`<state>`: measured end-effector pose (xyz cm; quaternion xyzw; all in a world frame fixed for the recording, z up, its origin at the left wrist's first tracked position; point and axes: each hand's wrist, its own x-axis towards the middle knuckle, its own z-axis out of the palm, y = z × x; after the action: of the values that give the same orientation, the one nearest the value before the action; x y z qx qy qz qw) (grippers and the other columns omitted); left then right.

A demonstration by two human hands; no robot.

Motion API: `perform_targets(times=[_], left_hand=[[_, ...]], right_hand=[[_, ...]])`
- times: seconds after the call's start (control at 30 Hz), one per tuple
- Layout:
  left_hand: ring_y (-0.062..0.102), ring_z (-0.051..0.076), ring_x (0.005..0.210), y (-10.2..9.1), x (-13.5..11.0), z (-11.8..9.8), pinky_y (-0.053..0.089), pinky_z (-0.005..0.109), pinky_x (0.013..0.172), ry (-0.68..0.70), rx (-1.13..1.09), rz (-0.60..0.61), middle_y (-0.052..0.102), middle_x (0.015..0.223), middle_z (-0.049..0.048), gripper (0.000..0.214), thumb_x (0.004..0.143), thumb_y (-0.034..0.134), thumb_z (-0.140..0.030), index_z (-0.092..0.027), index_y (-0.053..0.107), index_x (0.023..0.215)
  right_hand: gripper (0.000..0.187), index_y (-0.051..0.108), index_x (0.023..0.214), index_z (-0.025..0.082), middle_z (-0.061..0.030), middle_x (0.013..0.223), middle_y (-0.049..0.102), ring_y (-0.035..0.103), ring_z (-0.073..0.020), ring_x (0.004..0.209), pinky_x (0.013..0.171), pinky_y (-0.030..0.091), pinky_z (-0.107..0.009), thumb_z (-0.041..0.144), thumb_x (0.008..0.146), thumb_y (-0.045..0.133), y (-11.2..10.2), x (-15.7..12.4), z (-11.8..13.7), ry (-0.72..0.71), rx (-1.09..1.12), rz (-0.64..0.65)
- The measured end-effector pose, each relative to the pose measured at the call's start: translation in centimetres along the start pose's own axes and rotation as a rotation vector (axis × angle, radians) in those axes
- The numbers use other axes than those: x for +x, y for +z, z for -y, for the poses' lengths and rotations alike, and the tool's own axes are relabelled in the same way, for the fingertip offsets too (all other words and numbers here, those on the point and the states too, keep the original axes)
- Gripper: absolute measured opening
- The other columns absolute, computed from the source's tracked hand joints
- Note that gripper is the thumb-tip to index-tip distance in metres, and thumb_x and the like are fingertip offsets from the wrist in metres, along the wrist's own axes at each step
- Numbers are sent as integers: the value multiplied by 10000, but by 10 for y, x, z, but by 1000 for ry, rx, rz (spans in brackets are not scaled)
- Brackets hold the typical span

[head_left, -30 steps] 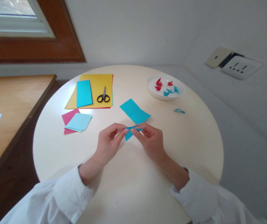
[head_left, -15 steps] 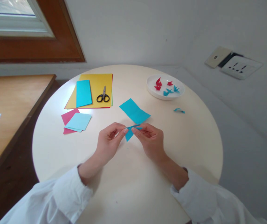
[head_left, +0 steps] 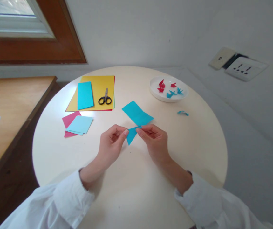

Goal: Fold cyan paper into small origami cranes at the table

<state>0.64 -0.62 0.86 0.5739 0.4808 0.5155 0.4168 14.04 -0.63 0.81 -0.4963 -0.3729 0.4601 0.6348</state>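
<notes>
Between my two hands is a small folded piece of blue paper (head_left: 131, 135), its pointed end hanging down toward me. My left hand (head_left: 112, 142) pinches its left upper edge between thumb and forefinger. At the right upper corner, my right hand (head_left: 155, 141) pinches it the same way, its fingertips covering that corner. Just beyond the hands lies a larger creased blue sheet (head_left: 137, 113), its near tip close to the held paper.
A white plate (head_left: 155, 95) at the back right holds several small red and blue folded paper figures. A narrow blue paper scrap (head_left: 182, 113) lies nearby. Scissors (head_left: 105, 99) and a blue rectangle (head_left: 85, 95) rest on yellow sheets (head_left: 103, 81); pale blue squares (head_left: 82, 124) overlap pink ones (head_left: 70, 119).
The folded blue paper has turned so that a flat triangular face shows more fully, where a raised flap showed at its right. Both hands keep their pinch and have barely shifted.
</notes>
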Motion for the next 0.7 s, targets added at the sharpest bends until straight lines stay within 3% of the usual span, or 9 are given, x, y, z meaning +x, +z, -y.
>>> perform_targets(times=[0.23, 0.37, 0.7], left_hand=[[506, 106, 541, 1, 0, -1, 392, 203, 480, -23, 0, -1, 597, 593, 4, 220, 738, 632, -364, -152, 602, 689], [496, 102, 543, 1, 0, 0, 388, 200, 481, -44, 7, -4, 590, 600, 2, 195, 742, 627, -340, -149, 605, 706], [454, 76, 465, 2, 1, -1, 342, 189, 422, -102, -74, -27, 542, 535, -32, 249, 700, 671, -389, -153, 592, 701]], right_hand=[[204, 595, 589, 185, 39, 570, 647, 610, -106, 558, 579, 523, -243, 218, 518, 783, -2, 1, -2, -13, 23, 29], [244, 616, 699, 204, 46, 599, 657, 627, -112, 584, 598, 537, -248, 212, 520, 781, -2, 1, -2, -7, 42, 51], [95, 655, 621, 196, 30, 595, 664, 621, -111, 568, 579, 539, -239, 196, 578, 740, -3, 1, -3, -89, -15, 65]])
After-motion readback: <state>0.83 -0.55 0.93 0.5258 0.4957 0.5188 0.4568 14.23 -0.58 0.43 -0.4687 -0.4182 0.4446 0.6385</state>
